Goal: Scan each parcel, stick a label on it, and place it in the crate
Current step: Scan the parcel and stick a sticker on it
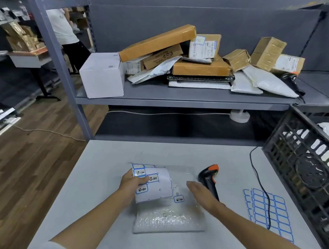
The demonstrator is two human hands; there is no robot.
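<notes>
Left hand [131, 181] fingers pinch the label sheet [155, 183] over the parcel's far-left edge. Right hand [202, 193] fingers released, flat on the bubble-wrap parcel [167, 219], mid-desk [84, 183]. I note scanner [210, 178] just right; crate [306, 170] at right edge.

Scanner [209, 178] stands between parcel [169, 215] and crate [297, 163].
</notes>
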